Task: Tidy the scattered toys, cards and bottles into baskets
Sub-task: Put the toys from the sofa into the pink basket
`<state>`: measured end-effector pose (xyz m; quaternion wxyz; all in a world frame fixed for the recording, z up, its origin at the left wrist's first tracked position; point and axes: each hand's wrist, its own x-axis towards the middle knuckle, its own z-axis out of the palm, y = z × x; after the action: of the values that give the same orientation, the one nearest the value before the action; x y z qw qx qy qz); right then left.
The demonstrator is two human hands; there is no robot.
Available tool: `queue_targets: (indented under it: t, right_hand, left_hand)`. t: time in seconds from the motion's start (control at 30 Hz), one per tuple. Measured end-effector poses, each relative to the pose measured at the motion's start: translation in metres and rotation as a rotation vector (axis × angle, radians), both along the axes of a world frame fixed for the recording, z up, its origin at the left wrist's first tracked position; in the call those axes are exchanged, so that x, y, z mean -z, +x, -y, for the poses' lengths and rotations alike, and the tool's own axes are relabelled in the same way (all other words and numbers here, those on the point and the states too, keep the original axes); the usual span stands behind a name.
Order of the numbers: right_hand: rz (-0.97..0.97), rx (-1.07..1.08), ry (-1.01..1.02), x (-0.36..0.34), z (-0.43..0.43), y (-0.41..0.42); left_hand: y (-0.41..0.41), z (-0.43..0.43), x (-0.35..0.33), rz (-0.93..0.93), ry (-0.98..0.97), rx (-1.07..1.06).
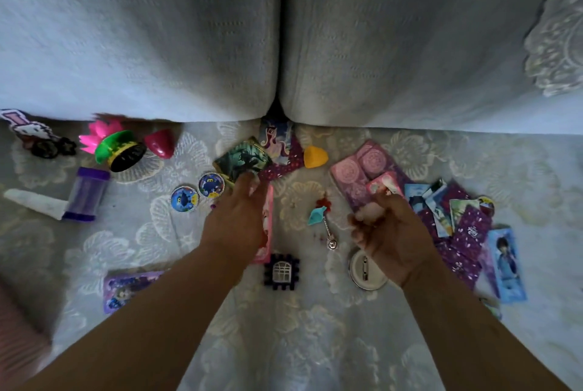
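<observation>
Cards point(457, 217) lie in a loose, overlapping heap on the right of the sofa seat point(284, 343), purple-backed and blue-faced ones mixed, with a long blue card point(506, 264) at the heap's outer edge and pink packs point(359, 170) at its inner side. Around the hands sit a black puzzle block point(281, 271) with a white window, a round badge point(367, 270) lying back-up, and a teal charm point(317, 215) on a short chain between them. Farther left are two round blue discs point(197, 192), a purple bottle point(86, 193) on its side against a white tube point(36, 204), a pink-and-green flower toy point(113, 146), a magenta capsule half point(160, 143) and a beaded bunny point(28, 128). A yellow capsule half point(315, 156) rests beside a pony card point(277, 138) at the foot of the back cushions point(157, 43). The left hand point(236, 217) stretches forward, fingers straight, tips at the lower edge of a dark green card point(243, 162); a pink card point(268, 220) lies along its palm side — held or merely beneath, I cannot tell. The right hand point(388, 233) has curled fingers just beside the pink packs, partly over the badge; motion blur hides whether it grips anything. The cushions wall off the far side, while the near part of the seat has lace cover showing between the forearms — a purple card point(129, 289) lies to the left of it.
</observation>
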<state>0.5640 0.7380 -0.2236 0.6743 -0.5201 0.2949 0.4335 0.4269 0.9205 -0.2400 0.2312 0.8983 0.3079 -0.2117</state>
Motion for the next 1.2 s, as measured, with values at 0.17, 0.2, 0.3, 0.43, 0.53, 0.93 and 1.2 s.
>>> queue_targets:
  t: [0.17,0.2,0.3,0.43,0.53,0.93,1.2]
  right_hand:
    - [0.671,-0.956,-0.671,0.022,-0.018,0.015]
    - [0.840,-1.145,-0.767,0.026,-0.022,0.015]
    - [0.974,-1.157,-1.021,0.034,-0.018,0.020]
    - [0.817,-0.932,-1.063,0.039,-0.002,0.030]
    - [0.827,-0.758,-1.027,0.035,0.008,0.030]
    - [1.067,-1.250,-0.922,0.043,-0.039,0.019]
    - [1.056,-1.462,-0.645,0.037,-0.030,0.003]
  left_hand:
    - [-0.001,0.015,-0.003,-0.126,0.022,0.043]
    - [0.000,0.015,-0.006,-0.118,0.026,0.022]
    - [0.003,0.016,-0.010,-0.047,0.018,-0.026]
    - [0.006,0.016,-0.010,0.015,0.010,-0.046]
    - [0.008,0.018,-0.011,0.035,0.011,-0.041]
    - [0.001,0.012,-0.004,0.155,-0.018,-0.218]
    - [-0.023,0.000,-0.006,0.157,-0.005,-0.353]
